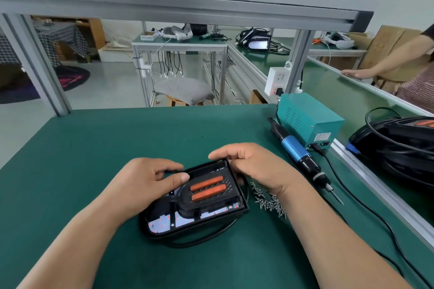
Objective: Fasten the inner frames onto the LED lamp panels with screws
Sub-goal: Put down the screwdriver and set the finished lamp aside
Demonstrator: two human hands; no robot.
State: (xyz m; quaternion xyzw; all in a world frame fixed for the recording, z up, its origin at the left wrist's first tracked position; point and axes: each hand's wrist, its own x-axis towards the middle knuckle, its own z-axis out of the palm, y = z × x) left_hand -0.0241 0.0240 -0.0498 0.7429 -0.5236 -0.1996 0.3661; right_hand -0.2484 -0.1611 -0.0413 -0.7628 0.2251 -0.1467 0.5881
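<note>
Left hand (150,180) curls its fingers over the far left rim of the LED lamp panel (164,223), thumb laid flat on the black inner frame (187,206). Right hand (253,166) grips the panel's far right corner with bent fingers.

The panel lies face up in the middle of the green desk (94,148). Its long axis runs from near left to far right, with the rounded end toward the person and the square end away. Two orange strips (207,188) on the frame follow roughly the same line. A black cable (199,239) loops beneath the panel.

A pile of screws (270,203) lies just right of the panel, under the right wrist. Beyond them lies an electric screwdriver (303,157), tip toward the near right, beside a teal power box (307,119). Past the desk's far edge stand a cushioned stool (185,91) and other workbenches on a pale floor.
</note>
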